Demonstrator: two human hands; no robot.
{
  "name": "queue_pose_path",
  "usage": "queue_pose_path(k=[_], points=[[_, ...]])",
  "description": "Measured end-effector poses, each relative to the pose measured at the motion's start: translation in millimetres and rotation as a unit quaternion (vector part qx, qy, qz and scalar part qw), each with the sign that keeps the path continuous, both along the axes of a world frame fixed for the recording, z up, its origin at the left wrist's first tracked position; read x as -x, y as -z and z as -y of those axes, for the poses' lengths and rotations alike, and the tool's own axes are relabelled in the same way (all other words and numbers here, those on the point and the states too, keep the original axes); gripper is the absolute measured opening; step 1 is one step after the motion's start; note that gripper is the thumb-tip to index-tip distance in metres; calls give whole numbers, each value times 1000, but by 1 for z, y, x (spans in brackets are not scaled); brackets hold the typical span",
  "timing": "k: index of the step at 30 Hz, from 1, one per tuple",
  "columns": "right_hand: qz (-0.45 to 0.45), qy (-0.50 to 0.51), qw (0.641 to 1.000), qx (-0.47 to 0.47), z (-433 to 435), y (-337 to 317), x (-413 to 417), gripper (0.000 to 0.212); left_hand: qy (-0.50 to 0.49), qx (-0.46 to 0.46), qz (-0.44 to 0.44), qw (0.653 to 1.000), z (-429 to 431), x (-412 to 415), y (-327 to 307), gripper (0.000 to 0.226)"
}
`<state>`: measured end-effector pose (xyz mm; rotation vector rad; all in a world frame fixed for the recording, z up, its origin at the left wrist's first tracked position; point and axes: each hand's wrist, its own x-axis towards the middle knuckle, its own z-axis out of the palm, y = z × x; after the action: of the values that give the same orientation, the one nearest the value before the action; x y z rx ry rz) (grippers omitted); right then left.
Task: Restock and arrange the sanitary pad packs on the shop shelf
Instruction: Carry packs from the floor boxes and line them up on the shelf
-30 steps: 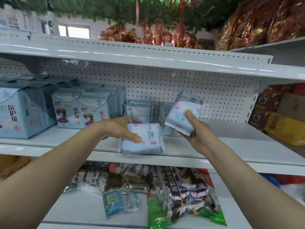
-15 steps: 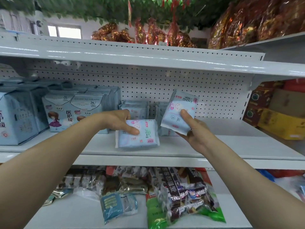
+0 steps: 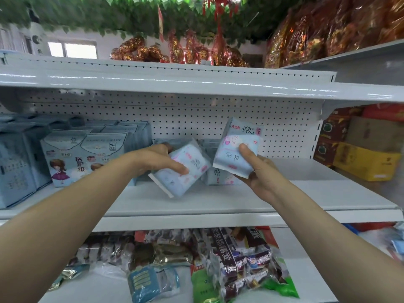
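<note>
My left hand (image 3: 157, 160) grips a pale blue sanitary pad pack (image 3: 175, 173) with pink print, tilted with one corner down on the white middle shelf (image 3: 218, 202). My right hand (image 3: 258, 171) holds a second, similar pad pack (image 3: 238, 145) upright above the shelf, thumb on its front. Behind the two packs, more of the same small pad packs (image 3: 218, 178) stand against the pegboard back. Larger blue pad boxes (image 3: 72, 154) with a cartoon girl stand in rows to the left.
The right part of the middle shelf (image 3: 317, 186) is bare. An upper shelf (image 3: 196, 84) overhangs the hands. Snack bags (image 3: 236, 265) fill the shelf below. Cardboard boxes (image 3: 367, 160) stand at the right.
The left hand has lifted its pack from lying flat at the shelf front and tipped it back toward the packs at the rear. The right hand's pack has stayed raised, shifting slightly.
</note>
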<state>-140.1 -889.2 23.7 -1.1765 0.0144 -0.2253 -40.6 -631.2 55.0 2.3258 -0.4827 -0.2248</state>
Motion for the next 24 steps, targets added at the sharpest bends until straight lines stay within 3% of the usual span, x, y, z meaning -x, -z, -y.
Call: queue_pose_path(k=[4, 10, 17, 20, 24], points=[[2, 3, 1000, -2, 4, 1, -3, 58, -31, 131, -19, 991, -3, 2, 1, 72], [-10, 2, 1000, 18, 4, 9, -7, 47, -71, 204, -29, 976, -4, 1, 12, 126], [-19, -10, 999, 47, 0, 15, -9, 45, -126, 297, -54, 945, -6, 3, 26, 52], [-16, -17, 998, 52, -3, 15, -10, 49, -126, 314, -87, 937, -9, 3, 34, 49], [-16, -22, 998, 52, -7, 13, -9, 46, -134, 266, -60, 953, -15, 5, 39, 44]])
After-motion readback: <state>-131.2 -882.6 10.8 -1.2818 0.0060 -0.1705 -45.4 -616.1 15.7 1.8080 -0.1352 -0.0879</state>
